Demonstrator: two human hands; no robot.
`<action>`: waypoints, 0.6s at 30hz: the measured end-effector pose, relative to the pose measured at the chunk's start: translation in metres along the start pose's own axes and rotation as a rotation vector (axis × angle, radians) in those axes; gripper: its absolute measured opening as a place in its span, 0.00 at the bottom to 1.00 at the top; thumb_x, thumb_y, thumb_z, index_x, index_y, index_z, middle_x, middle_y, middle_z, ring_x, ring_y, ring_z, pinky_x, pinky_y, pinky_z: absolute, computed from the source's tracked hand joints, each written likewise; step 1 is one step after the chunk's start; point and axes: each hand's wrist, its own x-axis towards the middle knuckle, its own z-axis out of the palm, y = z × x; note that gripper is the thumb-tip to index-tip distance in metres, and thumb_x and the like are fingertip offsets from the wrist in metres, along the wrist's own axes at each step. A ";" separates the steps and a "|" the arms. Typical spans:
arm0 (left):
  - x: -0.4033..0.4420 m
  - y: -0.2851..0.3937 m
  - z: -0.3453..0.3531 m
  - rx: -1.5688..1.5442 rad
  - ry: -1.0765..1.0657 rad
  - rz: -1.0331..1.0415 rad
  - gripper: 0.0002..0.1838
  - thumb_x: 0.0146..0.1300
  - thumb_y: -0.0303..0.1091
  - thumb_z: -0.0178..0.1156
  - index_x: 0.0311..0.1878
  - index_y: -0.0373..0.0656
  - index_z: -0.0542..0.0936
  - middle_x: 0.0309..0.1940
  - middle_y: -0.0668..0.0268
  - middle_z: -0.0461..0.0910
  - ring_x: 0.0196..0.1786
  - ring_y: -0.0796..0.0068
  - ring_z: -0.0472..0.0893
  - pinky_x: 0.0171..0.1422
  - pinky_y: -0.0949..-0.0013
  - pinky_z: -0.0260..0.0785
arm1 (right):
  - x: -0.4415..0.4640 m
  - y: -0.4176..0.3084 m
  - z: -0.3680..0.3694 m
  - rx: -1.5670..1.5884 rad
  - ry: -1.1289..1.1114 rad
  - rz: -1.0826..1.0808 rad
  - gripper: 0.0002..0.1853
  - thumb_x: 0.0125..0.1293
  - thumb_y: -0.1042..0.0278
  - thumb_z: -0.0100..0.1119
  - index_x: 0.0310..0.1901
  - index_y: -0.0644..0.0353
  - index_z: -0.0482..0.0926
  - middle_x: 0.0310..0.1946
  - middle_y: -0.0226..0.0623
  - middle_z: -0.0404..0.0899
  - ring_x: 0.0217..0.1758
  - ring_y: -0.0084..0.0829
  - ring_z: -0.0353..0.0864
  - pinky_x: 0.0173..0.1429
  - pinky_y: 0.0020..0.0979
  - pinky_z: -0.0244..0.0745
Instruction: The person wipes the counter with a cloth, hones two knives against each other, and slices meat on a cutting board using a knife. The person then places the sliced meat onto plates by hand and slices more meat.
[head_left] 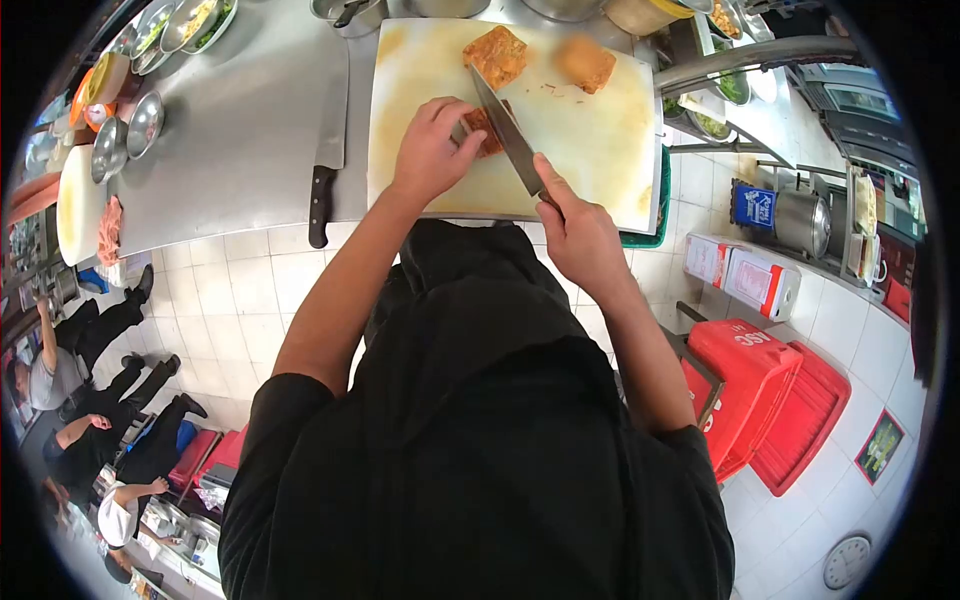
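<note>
Landmark: one pale cutting board (600,150), stained yellow in places, on the metal table (240,150).

Writing:
- Red bin (740,350), below and right of the board: white letters "ASC", a smaller mark above them too small to read for certain.
- Blue container (753,205), right of the board: white print, illegible.
- Red-and-white carton (760,280), below the blue container and right of the board: print too small to read.

Containers:
- Metal bowls (212,25), far upper left of the board: green pieces, in one case with pale pieces.
- Two small metal bowls (146,125), left of the board, near the table's far end.
- Metal pot (358,18), just beyond the board's upper left corner: a dark-handled utensil lies across it.
- Metal bowl (733,87), right of the board: greens.
- Lidded metal pot (800,222), well right of the board, beside the blue container.

Hands and goods:
- Left hand (433,145), over the board's left half: fingers curled on a browned block (485,130), pressing it to the board.
- Right hand (583,235), at the board's near edge: closed round the handle of a knife (510,135), blade slanting across the board beside the block.
- Two further browned pieces (497,57), on the board's far part, apart from each other; the knife tip is at the left one.
- Large black-handled knife (320,205), on the table, left of the board.
</note>
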 end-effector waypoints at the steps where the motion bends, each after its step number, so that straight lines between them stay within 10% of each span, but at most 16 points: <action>1: 0.001 -0.002 0.003 0.011 -0.007 0.001 0.21 0.62 0.36 0.74 0.56 0.41 0.83 0.53 0.56 0.84 0.59 0.50 0.82 0.65 0.53 0.76 | 0.001 -0.001 -0.001 0.010 -0.008 0.010 0.32 0.77 0.67 0.57 0.81 0.43 0.67 0.33 0.57 0.86 0.38 0.61 0.86 0.47 0.56 0.79; 18: 0.005 -0.013 0.013 -0.038 -0.061 -0.119 0.16 0.63 0.32 0.74 0.52 0.43 0.83 0.46 0.59 0.86 0.39 0.60 0.84 0.45 0.59 0.78 | 0.010 -0.021 -0.009 -0.204 -0.205 0.070 0.31 0.76 0.67 0.55 0.79 0.54 0.65 0.29 0.57 0.84 0.34 0.60 0.86 0.46 0.59 0.79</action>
